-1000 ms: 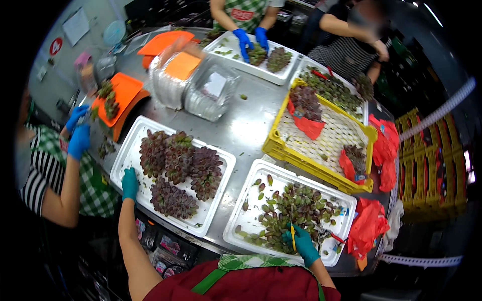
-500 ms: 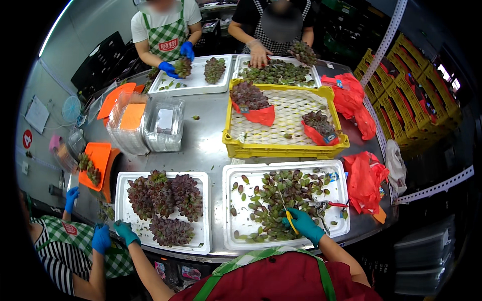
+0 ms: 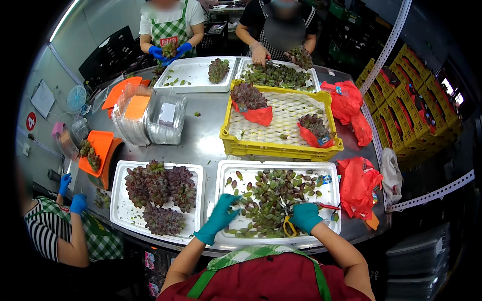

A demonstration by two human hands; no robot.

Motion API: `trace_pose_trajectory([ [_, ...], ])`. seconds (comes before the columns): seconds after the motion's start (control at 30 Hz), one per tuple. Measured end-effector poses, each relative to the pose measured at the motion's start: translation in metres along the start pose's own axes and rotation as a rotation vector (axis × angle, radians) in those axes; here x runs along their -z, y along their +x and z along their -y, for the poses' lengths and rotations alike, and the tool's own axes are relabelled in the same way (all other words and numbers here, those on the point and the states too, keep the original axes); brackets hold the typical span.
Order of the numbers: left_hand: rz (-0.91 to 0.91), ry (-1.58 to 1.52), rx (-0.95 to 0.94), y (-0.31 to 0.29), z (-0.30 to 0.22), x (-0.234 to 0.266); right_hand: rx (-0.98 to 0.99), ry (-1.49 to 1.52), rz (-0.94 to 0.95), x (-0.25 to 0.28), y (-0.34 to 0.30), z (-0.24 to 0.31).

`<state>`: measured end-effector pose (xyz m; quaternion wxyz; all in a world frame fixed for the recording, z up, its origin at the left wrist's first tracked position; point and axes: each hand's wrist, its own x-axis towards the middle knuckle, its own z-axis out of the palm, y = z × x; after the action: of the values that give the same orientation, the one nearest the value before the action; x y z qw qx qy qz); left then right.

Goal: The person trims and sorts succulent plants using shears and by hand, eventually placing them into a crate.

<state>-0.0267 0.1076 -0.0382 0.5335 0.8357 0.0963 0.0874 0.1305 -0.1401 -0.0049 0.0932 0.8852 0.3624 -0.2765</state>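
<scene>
My left hand (image 3: 221, 216), in a teal glove, reaches over the left edge of a white foam tray (image 3: 220, 185), its fingers apart and holding nothing. Loose, elongated green and dark red grapes (image 3: 266, 200) cover much of this tray. Among them my right hand (image 3: 306, 216), gloved the same, is bent with its fingers together; its fingertips are hidden. Beside those fingers lie yellow-handled scissors (image 3: 289, 227), their loops showing with no finger through them. Red-handled pruning shears (image 3: 327, 206) lie just right of this hand. Dark grape bunches (image 3: 158, 188) fill another white tray (image 3: 116, 200) at left.
Beyond the trays stands a yellow crate (image 3: 281, 148) with two grape bunches on netting. Clear plastic boxes (image 3: 165, 123) and orange scales (image 3: 98, 150) stand at left. Red bags (image 3: 359, 178) lie at right, near a perforated metal post (image 3: 384, 45). Co-workers stand opposite and at left.
My left hand has moved right, from the bunch tray's left edge to the loose-grape tray. My right hand has shifted slightly up against the scissors, whose handle loops now show more.
</scene>
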Motion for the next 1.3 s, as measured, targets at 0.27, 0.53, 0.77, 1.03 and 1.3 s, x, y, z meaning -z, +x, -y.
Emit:
trace_pose_trajectory([
  [0.27, -0.099, 0.143, -0.113, 0.011, -0.022, -0.021, 0.288, 0.526, -0.507, 0.087, 0.054, 0.008],
  [0.53, -0.163, -0.173, 0.132, 0.007, -0.02, -0.042, 0.157, 0.534, -0.792, 0.153, 0.282, -0.003],
  [0.77, -0.111, -0.23, 0.351, 0.015, -0.041, -0.032, 0.357, 0.731, -0.718, 0.185, 0.354, -0.004],
  [1.03, -0.092, -0.204, 0.331, 0.036, -0.015, -0.027, 0.552, 0.958, -0.483, 0.204, 0.349, -0.019],
  [1.3, -0.127, -0.161, 0.182, 0.049, -0.019, -0.025, 0.518, 1.624, -0.13, 0.208, 0.337, -0.036],
])
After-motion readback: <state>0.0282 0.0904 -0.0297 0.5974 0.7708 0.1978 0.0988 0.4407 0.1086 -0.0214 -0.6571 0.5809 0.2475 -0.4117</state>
